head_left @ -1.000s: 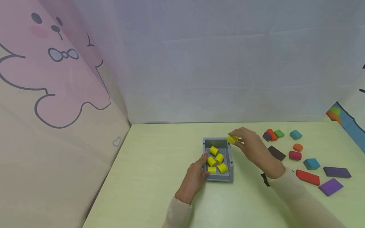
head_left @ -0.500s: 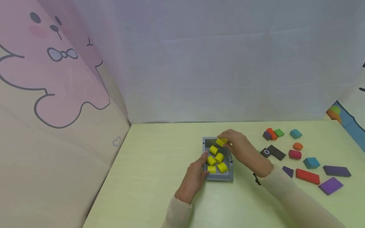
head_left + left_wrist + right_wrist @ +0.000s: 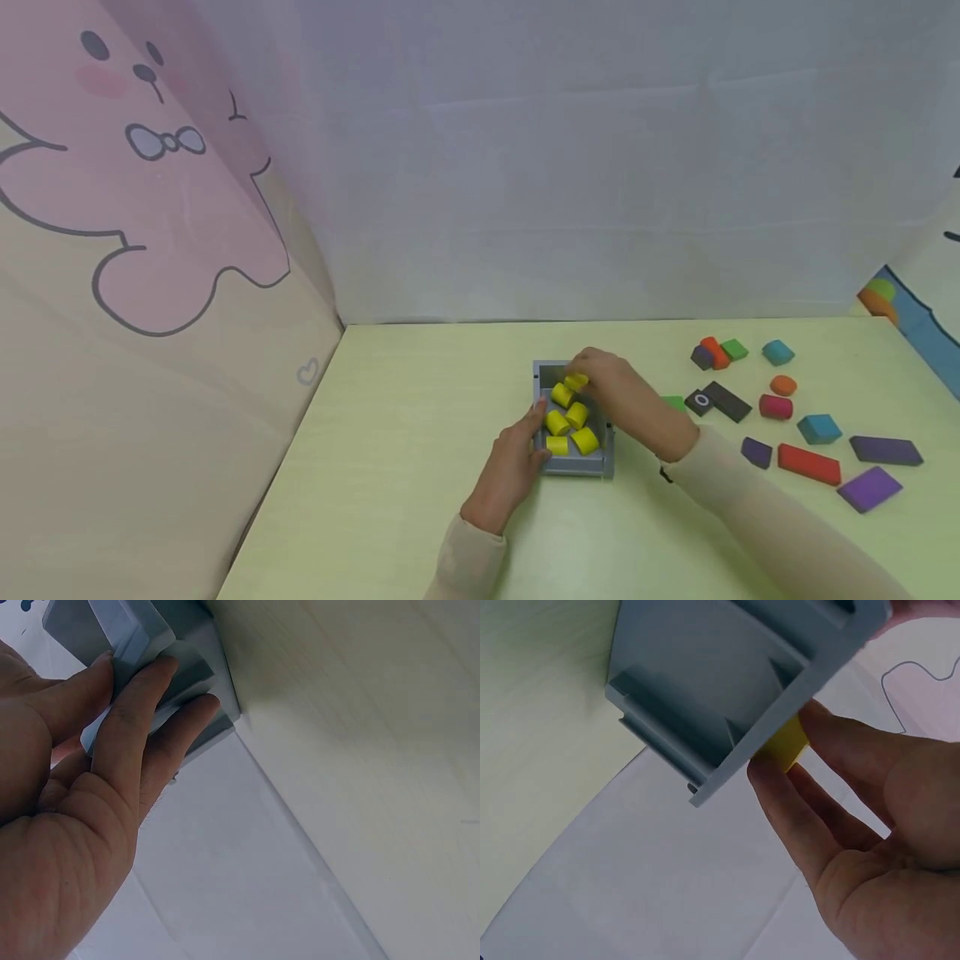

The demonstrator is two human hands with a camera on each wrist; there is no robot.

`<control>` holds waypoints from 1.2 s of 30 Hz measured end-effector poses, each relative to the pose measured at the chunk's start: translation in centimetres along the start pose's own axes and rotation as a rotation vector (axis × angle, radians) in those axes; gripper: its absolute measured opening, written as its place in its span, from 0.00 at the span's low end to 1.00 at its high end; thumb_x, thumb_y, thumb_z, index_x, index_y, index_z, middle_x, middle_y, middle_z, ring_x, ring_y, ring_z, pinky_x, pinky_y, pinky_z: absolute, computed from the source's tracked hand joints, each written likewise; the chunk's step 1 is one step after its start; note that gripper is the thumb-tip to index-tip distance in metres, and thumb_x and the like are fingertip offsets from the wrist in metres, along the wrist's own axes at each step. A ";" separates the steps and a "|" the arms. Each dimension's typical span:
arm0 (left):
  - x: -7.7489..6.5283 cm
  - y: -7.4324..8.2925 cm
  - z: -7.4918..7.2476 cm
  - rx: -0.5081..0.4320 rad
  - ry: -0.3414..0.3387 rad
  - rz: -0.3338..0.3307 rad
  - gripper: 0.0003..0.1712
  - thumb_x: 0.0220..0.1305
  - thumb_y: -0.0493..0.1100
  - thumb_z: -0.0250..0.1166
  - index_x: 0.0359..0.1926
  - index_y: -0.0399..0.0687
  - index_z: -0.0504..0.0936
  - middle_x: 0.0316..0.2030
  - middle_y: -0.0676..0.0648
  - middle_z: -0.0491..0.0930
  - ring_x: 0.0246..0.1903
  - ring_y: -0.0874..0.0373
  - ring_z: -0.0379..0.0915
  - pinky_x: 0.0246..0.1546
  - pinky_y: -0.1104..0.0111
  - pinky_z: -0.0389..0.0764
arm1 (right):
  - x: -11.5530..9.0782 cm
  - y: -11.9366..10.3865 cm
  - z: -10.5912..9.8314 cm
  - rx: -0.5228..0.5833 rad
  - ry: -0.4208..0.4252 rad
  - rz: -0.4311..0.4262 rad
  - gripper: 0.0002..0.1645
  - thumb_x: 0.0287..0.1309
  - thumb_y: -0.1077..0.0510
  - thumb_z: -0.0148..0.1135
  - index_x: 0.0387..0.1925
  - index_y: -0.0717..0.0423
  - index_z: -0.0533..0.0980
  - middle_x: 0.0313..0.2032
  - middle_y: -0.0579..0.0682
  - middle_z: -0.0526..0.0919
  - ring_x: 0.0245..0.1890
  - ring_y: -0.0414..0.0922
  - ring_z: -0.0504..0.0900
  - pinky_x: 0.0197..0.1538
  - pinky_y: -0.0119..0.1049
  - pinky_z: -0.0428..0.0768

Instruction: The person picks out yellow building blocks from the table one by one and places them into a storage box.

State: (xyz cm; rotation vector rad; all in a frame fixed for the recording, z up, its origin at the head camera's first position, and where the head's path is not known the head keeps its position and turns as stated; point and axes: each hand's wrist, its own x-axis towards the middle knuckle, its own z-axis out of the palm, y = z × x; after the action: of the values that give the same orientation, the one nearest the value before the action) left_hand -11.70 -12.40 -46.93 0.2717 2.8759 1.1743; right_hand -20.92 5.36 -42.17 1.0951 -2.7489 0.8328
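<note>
A grey box (image 3: 576, 469) stands on the table, with several yellow cylinder blocks (image 3: 584, 441) lying loose inside. My left hand (image 3: 512, 467) grips its left wall; in the left wrist view that hand's thumb and fingers (image 3: 124, 742) close around the grey edge. At the back end of the box, my right hand (image 3: 630, 404) pinches another yellow cylinder block (image 3: 576, 382) between thumb and fingers, low inside the walls. The right wrist view shows this yellow block (image 3: 786, 744) at the box's rim, partly hidden behind the grey side wall (image 3: 682, 690).
Colored blocks lie scattered on the right of the table, among them a red bar (image 3: 809, 464), a purple slab (image 3: 870, 490), a blue block (image 3: 820, 429) and a dark block (image 3: 727, 402). A green block (image 3: 673, 402) lies partly behind the right forearm. A hanging cloth (image 3: 570, 167) backs the table.
My right hand has moved left and down from the box's right rim to inside its back end, carrying the yellow cylinder block. The left hand and the box have stayed in place.
</note>
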 end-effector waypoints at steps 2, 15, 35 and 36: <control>0.0 -0.1 0.0 0.003 0.000 0.001 0.43 0.55 0.34 0.64 0.68 0.51 0.53 0.65 0.51 0.56 0.59 0.60 0.54 0.57 0.62 0.66 | 0.1 0.0 0.2 -0.023 -0.007 -0.005 0.18 0.44 0.71 0.67 0.41 0.57 0.78 0.38 0.50 0.78 0.39 0.45 0.76 0.46 0.42 0.79; 0.0 -0.1 0.1 0.000 0.000 0.002 0.43 0.55 0.34 0.64 0.68 0.53 0.52 0.65 0.52 0.56 0.59 0.60 0.54 0.58 0.61 0.65 | 0.5 -0.4 0.5 -0.188 -0.087 -0.006 0.17 0.45 0.72 0.65 0.39 0.58 0.78 0.35 0.52 0.78 0.36 0.46 0.75 0.43 0.40 0.79; 0.1 -0.2 0.1 -0.012 -0.011 -0.010 0.43 0.56 0.34 0.63 0.68 0.55 0.52 0.65 0.55 0.54 0.60 0.62 0.52 0.58 0.63 0.65 | 0.8 -0.5 1.3 -0.297 -0.139 -0.010 0.15 0.44 0.71 0.66 0.37 0.57 0.79 0.31 0.48 0.74 0.33 0.45 0.71 0.38 0.38 0.80; 0.1 -0.2 0.1 -0.014 -0.013 -0.013 0.43 0.56 0.34 0.63 0.68 0.56 0.51 0.65 0.55 0.54 0.60 0.62 0.52 0.58 0.63 0.64 | 0.8 -0.5 1.3 -0.298 -0.142 -0.009 0.15 0.44 0.71 0.66 0.36 0.57 0.79 0.31 0.48 0.74 0.33 0.45 0.71 0.38 0.38 0.80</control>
State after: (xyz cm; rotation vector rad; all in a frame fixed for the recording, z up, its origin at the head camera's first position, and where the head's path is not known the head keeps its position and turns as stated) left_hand -11.80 -12.41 -47.14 0.2585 2.8528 1.1849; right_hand -21.03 3.89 -42.79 1.1429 -2.8546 0.3374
